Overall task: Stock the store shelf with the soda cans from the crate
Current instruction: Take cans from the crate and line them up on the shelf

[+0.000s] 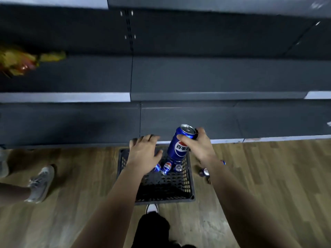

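Left forearm [114, 194] crosses the crate [186, 192], half-hiding cans [167, 167] inside; my right hand [198, 147] grips a soda can [179, 145] above it, left hand [145, 151] spread, holding nothing (yellow packets [18, 61] on the shelf [197, 77] blur)

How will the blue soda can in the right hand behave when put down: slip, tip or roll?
The blue soda can is probably stiff: the right hand grips it with no visible dent. Its glossy wall may be slippery. Tall and narrow, it could tip and then roll.
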`<state>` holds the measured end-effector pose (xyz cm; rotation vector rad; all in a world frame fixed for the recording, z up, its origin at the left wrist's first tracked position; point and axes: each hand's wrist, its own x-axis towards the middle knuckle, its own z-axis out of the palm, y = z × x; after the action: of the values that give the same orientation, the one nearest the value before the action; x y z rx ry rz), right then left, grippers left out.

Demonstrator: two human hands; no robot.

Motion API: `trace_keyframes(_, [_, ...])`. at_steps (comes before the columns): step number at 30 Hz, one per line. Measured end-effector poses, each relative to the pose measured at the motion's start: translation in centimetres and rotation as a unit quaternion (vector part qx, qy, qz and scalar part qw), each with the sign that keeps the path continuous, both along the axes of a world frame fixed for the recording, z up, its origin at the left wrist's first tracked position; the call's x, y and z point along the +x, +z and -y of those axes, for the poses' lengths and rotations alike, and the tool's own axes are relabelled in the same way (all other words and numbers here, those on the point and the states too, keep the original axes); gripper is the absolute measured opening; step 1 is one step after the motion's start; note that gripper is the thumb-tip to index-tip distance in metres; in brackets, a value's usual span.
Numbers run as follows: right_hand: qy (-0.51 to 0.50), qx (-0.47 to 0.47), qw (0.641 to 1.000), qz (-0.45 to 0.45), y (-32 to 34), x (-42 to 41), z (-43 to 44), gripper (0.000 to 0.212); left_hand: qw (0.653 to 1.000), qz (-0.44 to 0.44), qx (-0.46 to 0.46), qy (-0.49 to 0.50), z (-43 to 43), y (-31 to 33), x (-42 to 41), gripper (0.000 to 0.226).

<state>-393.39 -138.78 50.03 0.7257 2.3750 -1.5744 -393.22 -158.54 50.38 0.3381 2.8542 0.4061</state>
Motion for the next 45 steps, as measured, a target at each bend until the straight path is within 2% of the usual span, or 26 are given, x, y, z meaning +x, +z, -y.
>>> trace_keyframes(5, [-0.03,-0.017,0.999,-0.03,6.5,-1.7,-0.7,0.052,0.998,-0.051,0.006,-0.022,-0.6,6.2,-3.0,0.051])
trace_keyframes(10, [-0.058,-0.036,0.996,-0.063,10.7,-3.1,-1.9,0.066,0.993,-0.103,0.02,-0.046,-1.9,9.9,-5.3,0.049])
trace_keyframes(18, [-0.086,-0.024,0.989,-0.113,14.5,-4.4,-5.2,0.051,0.98,-0.18,0.021,-0.081,-4.6,14.0,-8.1,0.046])
trace_keyframes(22, [-0.086,-0.006,0.987,-0.138,16.1,-5.6,-7.2,0.055,0.974,-0.206,0.018,-0.089,-6.4,15.6,-9.4,0.048])
trace_keyframes(27, [-0.078,0.005,0.979,-0.187,18.8,-7.7,-10.2,0.042,0.962,-0.256,0.03,-0.09,-9.7,18.3,-11.5,0.048])
trace_keyframes(32, [-0.059,0.025,0.968,-0.242,22.8,-11.0,-14.4,0.041,0.951,-0.299,0.043,-0.072,-14.0,21.5,-14.3,0.048])
trace_keyframes(45, [-0.017,0.102,0.937,-0.333,31.7,-17.2,-27.2,0.053,0.943,-0.329,0.017,-0.038,-25.1,25.6,-20.0,0.047])
